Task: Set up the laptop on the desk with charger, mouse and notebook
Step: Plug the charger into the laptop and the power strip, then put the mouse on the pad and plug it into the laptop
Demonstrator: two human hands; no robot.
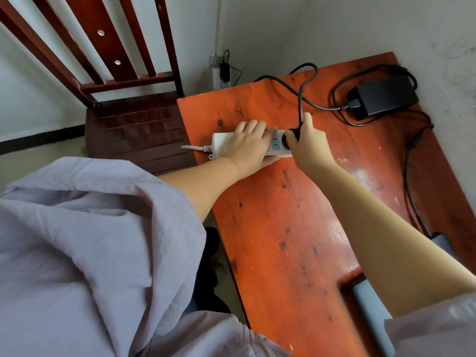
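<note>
A white power strip (221, 144) lies near the far left edge of the orange wooden desk (283, 228). My left hand (248, 144) presses down on the strip and holds it. My right hand (307, 144) grips the charger's black plug (292, 137), which sits at a socket on the strip's right end. The black cable (301, 99) runs from the plug to the black charger brick (383, 96) at the far right corner. Another cable (409, 181) leads down the desk's right side to the grey laptop (371, 307), mostly hidden by my right arm.
A dark red wooden chair (134, 130) stands against the desk's left end. A wall outlet with a black adapter (224, 69) is on the wall behind the desk. The wall runs close along the desk's right edge.
</note>
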